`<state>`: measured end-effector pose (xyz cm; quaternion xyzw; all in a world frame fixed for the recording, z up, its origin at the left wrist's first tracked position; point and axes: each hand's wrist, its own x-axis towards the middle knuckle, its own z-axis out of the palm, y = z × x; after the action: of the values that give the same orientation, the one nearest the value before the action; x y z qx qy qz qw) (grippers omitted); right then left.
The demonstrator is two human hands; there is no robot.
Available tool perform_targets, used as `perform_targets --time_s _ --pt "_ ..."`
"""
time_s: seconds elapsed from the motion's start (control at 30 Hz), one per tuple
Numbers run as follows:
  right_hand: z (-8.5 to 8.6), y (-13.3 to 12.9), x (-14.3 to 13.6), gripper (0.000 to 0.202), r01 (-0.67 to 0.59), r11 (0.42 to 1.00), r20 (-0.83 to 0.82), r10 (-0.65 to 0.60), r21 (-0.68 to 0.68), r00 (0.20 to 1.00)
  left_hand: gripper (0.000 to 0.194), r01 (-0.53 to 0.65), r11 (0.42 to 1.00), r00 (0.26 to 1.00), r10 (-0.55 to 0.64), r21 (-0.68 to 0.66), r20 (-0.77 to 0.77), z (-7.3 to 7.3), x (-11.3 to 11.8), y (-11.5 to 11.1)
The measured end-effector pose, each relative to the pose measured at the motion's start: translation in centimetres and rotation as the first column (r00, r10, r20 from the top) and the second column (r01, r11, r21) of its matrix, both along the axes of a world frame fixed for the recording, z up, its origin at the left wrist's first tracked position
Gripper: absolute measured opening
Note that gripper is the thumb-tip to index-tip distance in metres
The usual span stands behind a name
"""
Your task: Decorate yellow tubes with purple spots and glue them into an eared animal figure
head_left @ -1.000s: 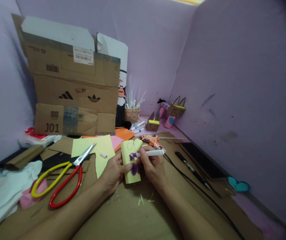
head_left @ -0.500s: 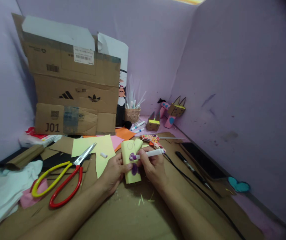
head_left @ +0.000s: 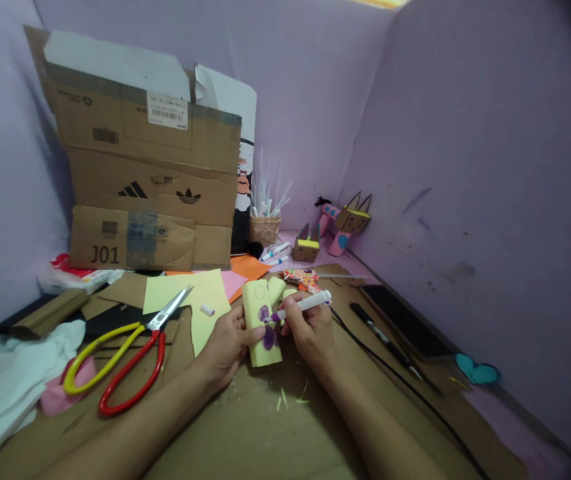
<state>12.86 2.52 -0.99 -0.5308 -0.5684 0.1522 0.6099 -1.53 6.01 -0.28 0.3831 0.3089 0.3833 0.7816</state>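
My left hand (head_left: 229, 343) is closed on the side of a yellow paper-covered block (head_left: 259, 353), its thumb lying across the front. Two purple-coloured spots and one outlined circle run along the block's face. Between the fingers of my right hand (head_left: 312, 330) is a white marker with a purple tip (head_left: 305, 303), slanted down to the left. Its tip is at the middle purple spot. A white marker cap (head_left: 207, 310) lies on yellow paper (head_left: 205, 333) left of the block. Behind the block are smaller yellow paper pieces (head_left: 276, 288).
Large scissors (head_left: 158, 327) with red and yellow handles lie open at the left, beside white cloth (head_left: 10, 380). A cardboard box (head_left: 155, 160) stands behind. At the right are a black pen (head_left: 385, 340), a cable (head_left: 390, 367) and a dark flat panel (head_left: 408, 323). Cardboard figures (head_left: 306, 250) stand at the back.
The marker tip has moved slightly right and down on the block, and my right hand has shifted a little to the right. The middle spot shows more purple. My left hand stays put.
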Motion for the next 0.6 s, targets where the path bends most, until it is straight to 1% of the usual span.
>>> perform_targets --time_s 0.13,0.23,0.33,0.6 --pt "0.13 0.06 0.03 0.028 0.03 0.999 -0.017 -0.029 0.041 0.999 0.066 -0.001 1.0 1.0 0.001 -0.002 0.005 -0.08 0.0 0.01" --pt "0.19 0.02 -0.22 0.026 -0.002 0.998 -0.055 0.006 0.064 0.998 0.067 0.0 1.0 1.0 0.0 -0.008 0.004 -0.12 0.0 0.04" --pt "0.11 0.01 -0.44 0.024 -0.054 0.997 -0.076 0.059 0.059 0.995 0.066 0.004 1.0 1.0 -0.004 -0.012 0.001 -0.01 0.03 0.01" --pt "0.0 0.13 -0.44 0.023 -0.052 0.998 -0.083 0.055 0.031 0.995 0.065 0.001 1.0 1.0 -0.001 -0.015 -0.003 0.22 -0.02 -0.11"
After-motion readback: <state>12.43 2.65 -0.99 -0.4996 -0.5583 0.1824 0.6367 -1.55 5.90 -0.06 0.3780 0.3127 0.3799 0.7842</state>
